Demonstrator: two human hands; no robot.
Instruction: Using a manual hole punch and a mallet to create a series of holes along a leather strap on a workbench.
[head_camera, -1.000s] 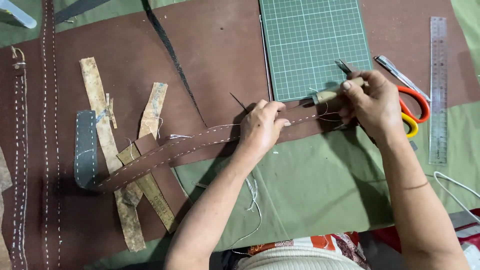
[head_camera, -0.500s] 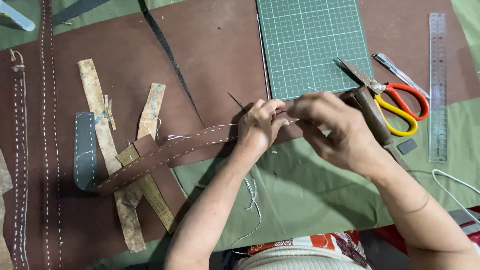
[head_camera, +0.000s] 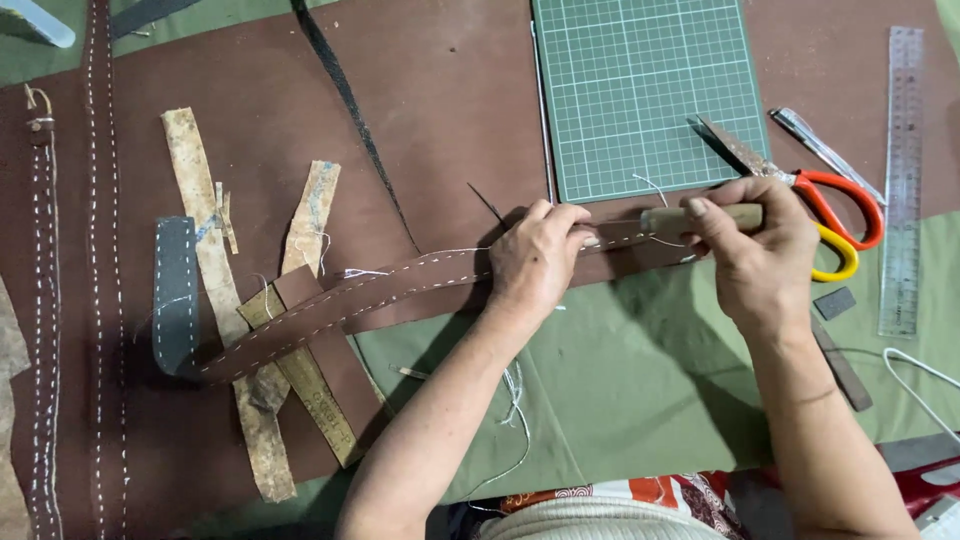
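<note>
**Two hands at one stitch hole**

Two hands meet on the long brown leather strap with white running stitches (head_camera: 340, 300), which lies slantwise across the green cloth (head_camera: 620, 370) and the brown leather sheet (head_camera: 440, 110). The left hand (head_camera: 538, 262) pinches the strap flat, fingers closed on it right beside the working point. The right hand (head_camera: 755, 250) is wrapped fully around the pale wooden handle of an awl (head_camera: 700, 218), its metal tip aimed along the strap toward the left fingertips; whether the tip is already in the leather cannot be made out.

This looks like the piercing step of hand-stitching, with a loose white thread (head_camera: 655, 190) trailing just past the tool. The next push seems to call for a steady strap and a tip kept clear of the pinching fingers.

Beyond the right hand lie the red-and-yellow-handled scissors (head_camera: 835, 215), the green gridded cutting mat (head_camera: 650, 95) and a clear plastic ruler (head_camera: 903, 180).
</note>
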